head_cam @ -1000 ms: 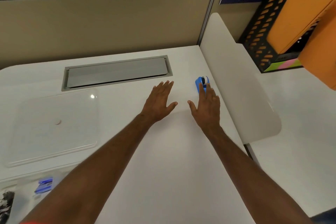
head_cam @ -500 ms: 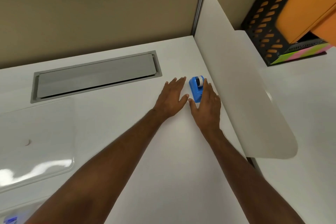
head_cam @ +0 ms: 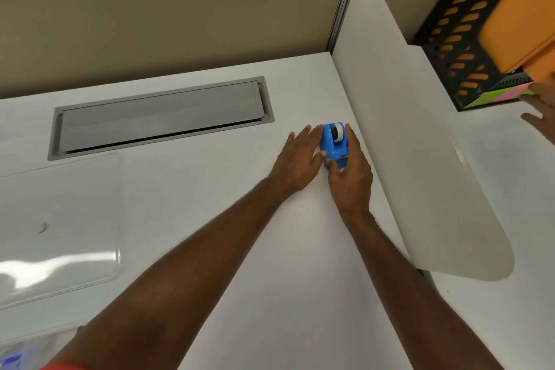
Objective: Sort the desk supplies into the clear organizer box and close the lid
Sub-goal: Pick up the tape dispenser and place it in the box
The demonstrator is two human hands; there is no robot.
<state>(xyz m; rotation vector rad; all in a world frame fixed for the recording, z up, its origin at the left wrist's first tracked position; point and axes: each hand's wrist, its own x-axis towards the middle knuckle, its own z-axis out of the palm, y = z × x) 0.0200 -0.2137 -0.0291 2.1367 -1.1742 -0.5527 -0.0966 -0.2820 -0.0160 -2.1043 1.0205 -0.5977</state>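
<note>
While it sits near the desk's right edge, the blue tape dispenser (head_cam: 334, 143), long axis pointing away from the person, is bracketed by straight fingers: left hand (head_cam: 297, 161) touching one side, right hand (head_cam: 350, 176) the other. Half a second earlier, both hands lay slightly short of it.

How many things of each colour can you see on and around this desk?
Blue: 1, the tape dispenser between the left hand and right hand.
Clear: 1, the lid.
Grey: 1, the cable hatch.
Black: 1, the file rack.
Orange: 1, the folders in the rack, counted as one stack.
Total: 5.
</note>
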